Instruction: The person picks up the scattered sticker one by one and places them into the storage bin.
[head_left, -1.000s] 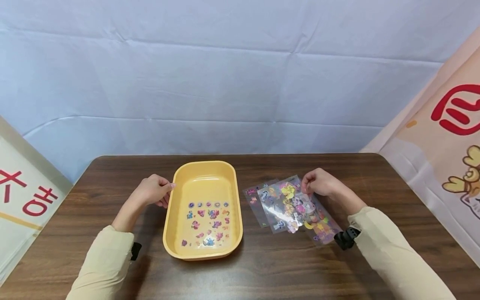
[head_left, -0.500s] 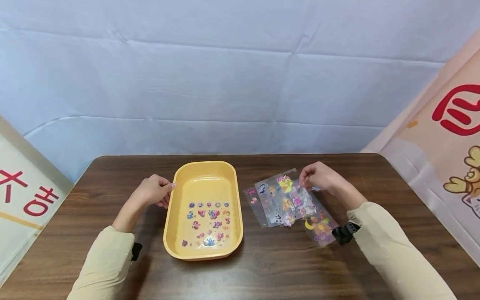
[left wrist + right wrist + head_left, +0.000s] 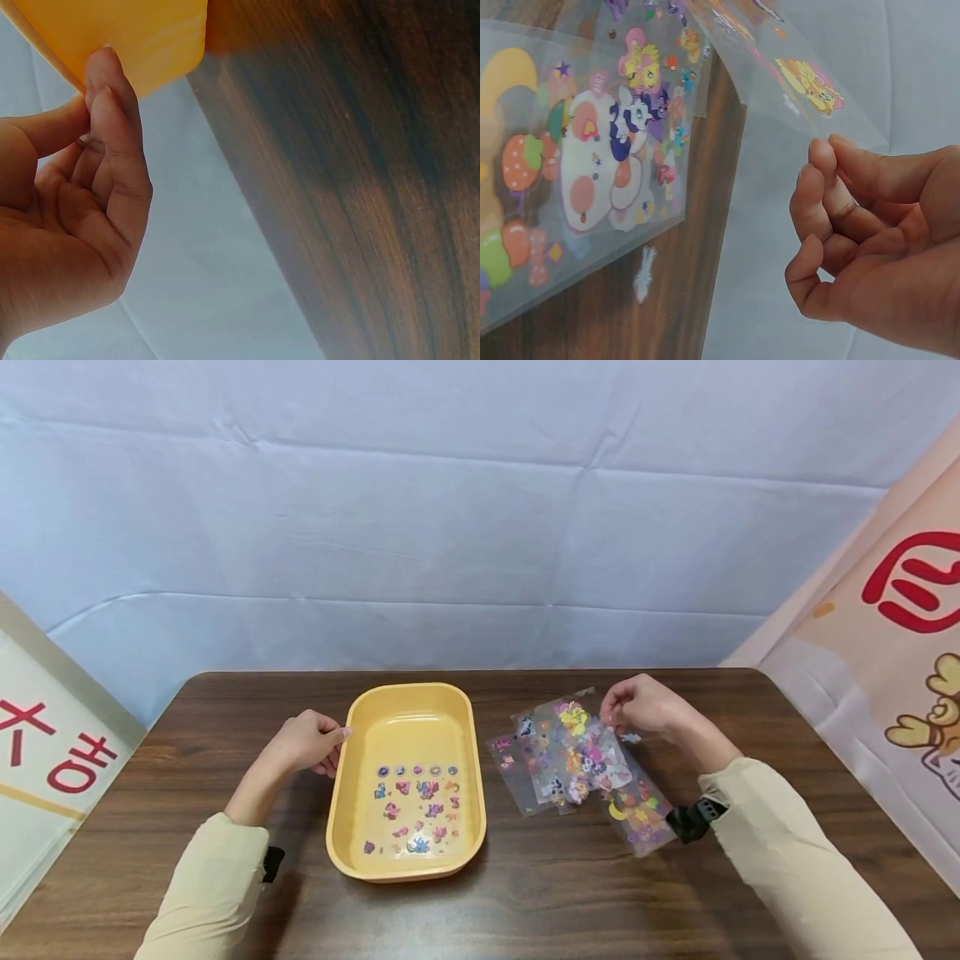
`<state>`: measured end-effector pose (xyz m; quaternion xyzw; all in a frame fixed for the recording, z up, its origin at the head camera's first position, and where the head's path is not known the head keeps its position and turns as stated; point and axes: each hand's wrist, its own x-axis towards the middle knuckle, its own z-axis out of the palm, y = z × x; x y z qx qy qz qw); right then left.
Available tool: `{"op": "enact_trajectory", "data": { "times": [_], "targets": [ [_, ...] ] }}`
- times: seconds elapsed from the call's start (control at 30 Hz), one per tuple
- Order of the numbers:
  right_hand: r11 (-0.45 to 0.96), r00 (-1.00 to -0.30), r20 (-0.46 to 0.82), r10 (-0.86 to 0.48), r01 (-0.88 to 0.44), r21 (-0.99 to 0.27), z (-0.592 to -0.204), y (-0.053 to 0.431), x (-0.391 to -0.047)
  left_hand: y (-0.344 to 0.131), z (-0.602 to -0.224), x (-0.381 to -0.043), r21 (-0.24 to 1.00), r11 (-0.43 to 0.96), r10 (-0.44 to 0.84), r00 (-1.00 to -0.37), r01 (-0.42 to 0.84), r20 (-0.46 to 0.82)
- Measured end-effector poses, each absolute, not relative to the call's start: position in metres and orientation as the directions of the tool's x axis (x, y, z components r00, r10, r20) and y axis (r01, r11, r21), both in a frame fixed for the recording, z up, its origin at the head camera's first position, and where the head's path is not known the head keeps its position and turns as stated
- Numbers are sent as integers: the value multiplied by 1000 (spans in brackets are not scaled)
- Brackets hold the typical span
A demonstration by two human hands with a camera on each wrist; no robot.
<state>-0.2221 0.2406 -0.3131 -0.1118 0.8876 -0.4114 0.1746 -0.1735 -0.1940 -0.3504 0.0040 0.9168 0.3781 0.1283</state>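
Observation:
My left hand (image 3: pixel 306 742) pinches the left rim of a yellow plastic tray (image 3: pixel 405 737), thumb on the inner side. The left wrist view shows the fingers behind the tray wall (image 3: pixel 161 45). Inside the tray lies a clear sticker sheet (image 3: pixel 416 812) with small colourful figures. To the tray's right, my right hand (image 3: pixel 640 706) pinches a corner of another clear sticker sheet (image 3: pixel 806 84) with a yellow pony on it, tilted up from the overlapping sheets below. Under it are sheets with a white figure (image 3: pixel 592 161) and with fruit stickers (image 3: pixel 641 818).
A small pale blue loose sticker (image 3: pixel 631 737) lies on the brown wooden table (image 3: pixel 540 893) beside the right hand. Light cloth (image 3: pixel 450 527) hangs behind the table, with printed banners (image 3: pixel 900 693) at both sides.
My right hand has moved slightly away from me, drawing the pinched sheet back and tilting it up. The small blue sticker has come into view. My left hand and the tray stay put.

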Motion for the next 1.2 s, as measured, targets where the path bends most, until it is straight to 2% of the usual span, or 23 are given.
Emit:
{"op": "enact_trajectory", "data": {
  "times": [1.2],
  "targets": [
    [599,-907,-146,-395,-134,-789,-274,223,-225,-194,-350,-173,685,723,108,-967,-83,-231]
  ]
}}
